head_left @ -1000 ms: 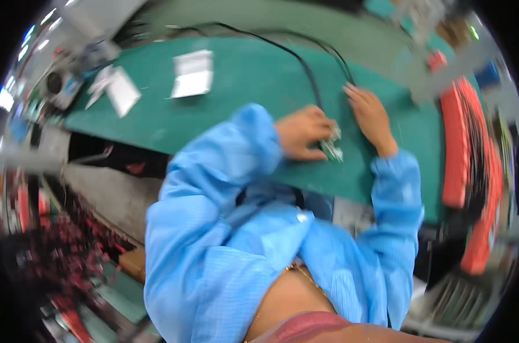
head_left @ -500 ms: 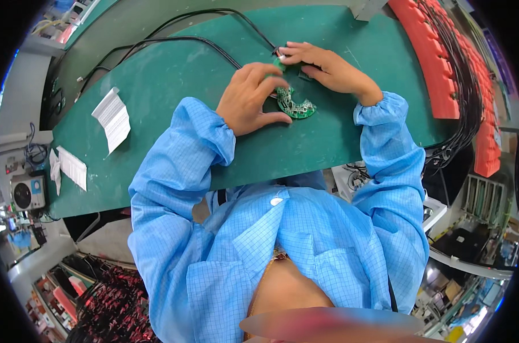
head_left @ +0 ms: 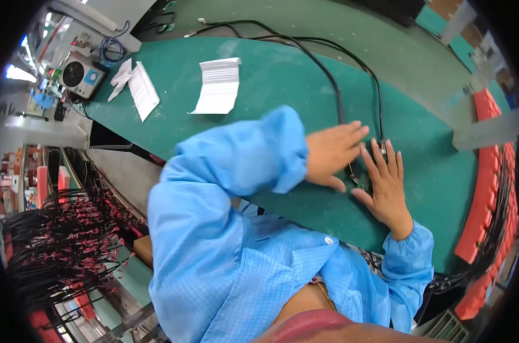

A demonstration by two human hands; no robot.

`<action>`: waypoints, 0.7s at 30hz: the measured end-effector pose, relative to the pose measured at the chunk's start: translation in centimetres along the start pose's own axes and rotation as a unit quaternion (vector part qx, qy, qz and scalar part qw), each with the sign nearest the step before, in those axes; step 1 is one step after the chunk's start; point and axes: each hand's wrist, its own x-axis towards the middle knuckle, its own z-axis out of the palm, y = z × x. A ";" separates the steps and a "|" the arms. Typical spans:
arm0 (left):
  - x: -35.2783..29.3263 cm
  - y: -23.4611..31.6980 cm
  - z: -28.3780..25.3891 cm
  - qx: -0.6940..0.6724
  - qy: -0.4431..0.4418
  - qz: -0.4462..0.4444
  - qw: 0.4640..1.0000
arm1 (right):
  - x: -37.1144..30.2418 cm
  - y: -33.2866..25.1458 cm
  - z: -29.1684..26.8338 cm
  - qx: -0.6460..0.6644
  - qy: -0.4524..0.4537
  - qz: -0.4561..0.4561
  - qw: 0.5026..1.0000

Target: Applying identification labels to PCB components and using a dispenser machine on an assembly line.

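Note:
A green circuit board [head_left: 362, 181] lies on the green table, mostly covered by my right hand [head_left: 388, 191]. That hand is open, its fingers spread and pointing away from me, with the thumb beside the board. Just left of it, my left hand [head_left: 335, 153] reaches across with its fingers stretched out, somewhat blurred. Its fingertips are over the end of a black cable [head_left: 335, 86], and whether they touch it is hidden. A second black cable [head_left: 379, 100] ends at a small connector [head_left: 383, 150] by my right fingertips. Short thin wires run to the board.
The green table [head_left: 282, 86] carries an unfolded printed paper sheet [head_left: 218, 88] and crumpled white papers [head_left: 142, 91]. A round-fronted device [head_left: 81, 75] stands at the far left. Red foam racks [head_left: 478, 211] holding black cables line the right edge. Bundled cables [head_left: 59, 240] hang at lower left.
The view has swung to the left. My right hand has come down over the board, covering most of it. My left hand has moved off the board to the cable end.

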 end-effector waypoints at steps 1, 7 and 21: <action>-0.6 -1.8 -2.7 0.020 -0.038 0.010 0.999 | -0.1 0.1 -0.4 -0.018 -0.017 0.003 1.000; -8.1 -17.8 -19.0 0.319 0.017 -0.233 0.918 | 1.1 -0.7 -1.1 -0.038 -0.036 -0.004 0.999; -30.1 -56.4 -22.5 0.461 0.089 -0.569 0.676 | 1.4 0.4 -0.6 -0.011 -0.060 -0.014 0.998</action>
